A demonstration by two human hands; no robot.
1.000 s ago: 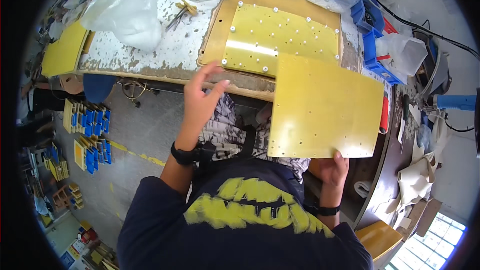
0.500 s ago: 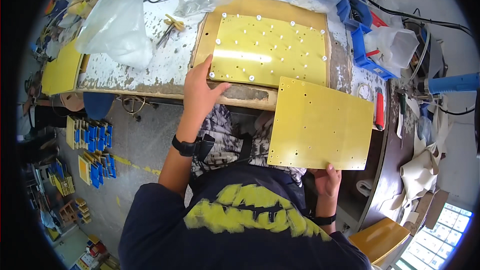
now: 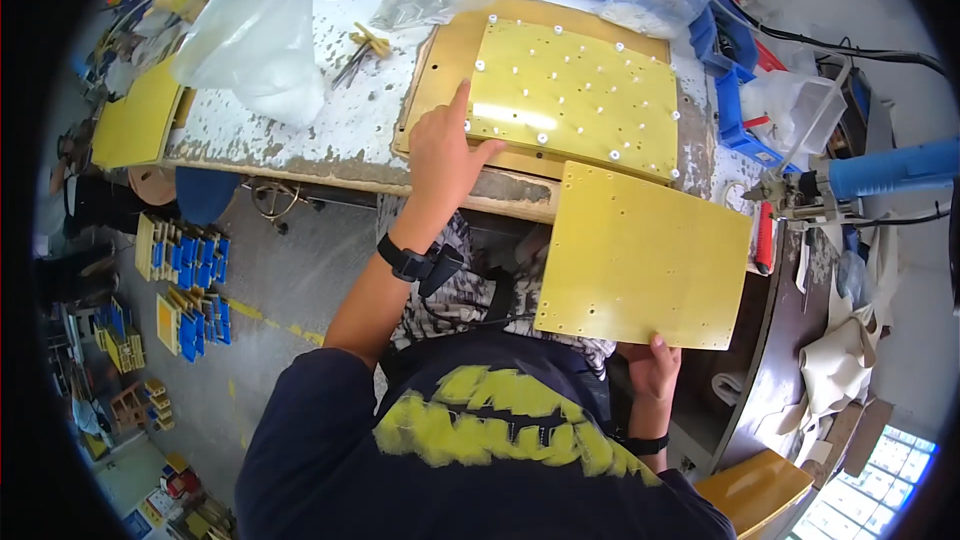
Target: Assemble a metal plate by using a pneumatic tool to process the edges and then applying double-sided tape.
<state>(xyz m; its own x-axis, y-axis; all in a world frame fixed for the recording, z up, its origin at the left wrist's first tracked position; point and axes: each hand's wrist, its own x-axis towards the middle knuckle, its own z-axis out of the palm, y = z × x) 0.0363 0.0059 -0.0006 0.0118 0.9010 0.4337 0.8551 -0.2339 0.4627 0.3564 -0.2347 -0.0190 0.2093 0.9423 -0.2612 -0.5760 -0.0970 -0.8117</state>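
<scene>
A thin yellow panel point(image 3: 645, 255) with small holes is tilted over my lap, its far edge by the bench front. My right hand point(image 3: 655, 368) grips its near edge, thumb on top; the fingers beneath are hidden. A second yellow board point(image 3: 610, 90), studded with white pegs and caps, lies slightly turned on a larger tan base board point(image 3: 425, 100). My left hand point(image 3: 445, 150) is open at its near left corner, index finger along the left edge and thumb stretched toward the near edge.
Clear plastic bags point(image 3: 255, 40) lie on the worn white bench point(image 3: 350, 145). Blue bins point(image 3: 740, 120) stand at the right and back. A blue-handled tool point(image 3: 890, 172) hangs at the right, near a red-handled tool point(image 3: 765, 240). Slotted racks point(image 3: 185, 250) stand on the floor at left.
The pegged board has slid right and turned a little clockwise on the base board, and my left hand has moved along with it. My right hand still holds the panel in nearly the same place.
</scene>
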